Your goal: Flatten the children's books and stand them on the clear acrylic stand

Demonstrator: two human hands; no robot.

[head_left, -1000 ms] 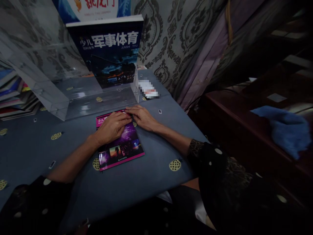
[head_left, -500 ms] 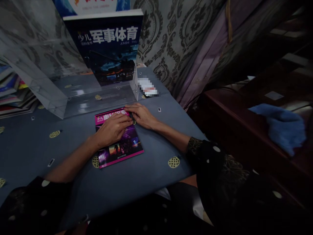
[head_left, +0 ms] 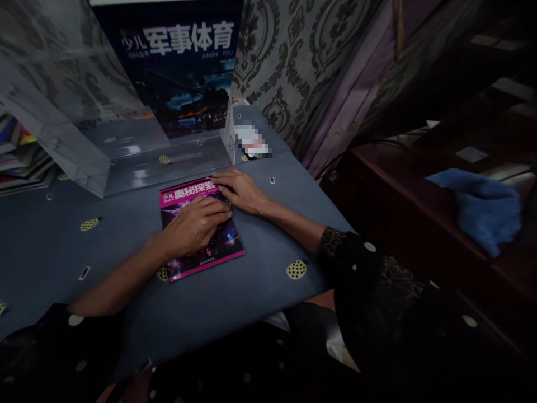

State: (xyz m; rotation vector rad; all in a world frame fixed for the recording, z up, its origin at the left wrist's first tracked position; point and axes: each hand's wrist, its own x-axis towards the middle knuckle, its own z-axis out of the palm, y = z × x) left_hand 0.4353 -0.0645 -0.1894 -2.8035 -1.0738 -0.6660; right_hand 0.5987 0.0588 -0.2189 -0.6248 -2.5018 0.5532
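Report: one magenta-edged book (head_left: 222, 243) lying flat under two hands

At the grip, we find the left hand (head_left: 197, 224) palm down across the cover, fingers extended and clenched on nothing. The right hand (head_left: 241, 192) rests its fingertips at the cover's one o'clock corner; whether its thumb pinches the edge, we cannot tell. The book lies face up on the table (head_left: 260, 252), its title towards twelve.

We judge the step in hand to be steadying or squaring the book. Lifting it, in our opinion, would call for fingertips beneath an edge, the left palm first coming off the cover.

Further out, we count one clear stand (head_left: 79, 154) at eleven to twelve o'clock, just beyond the book and apparently not touching it. It carries one upright book (head_left: 188, 84), leaning back at twelve. One pile of books (head_left: 25, 157) sits at ten o'clock; its volumes overlap and run out of view, so we enter no number. At one o'clock, beside the stand, lies one blurred white item (head_left: 251, 140), not identifiable. At three o'clock, well apart from the hands, we record one blue cloth (head_left: 489, 210) on one piece of dark red furniture (head_left: 403, 184).
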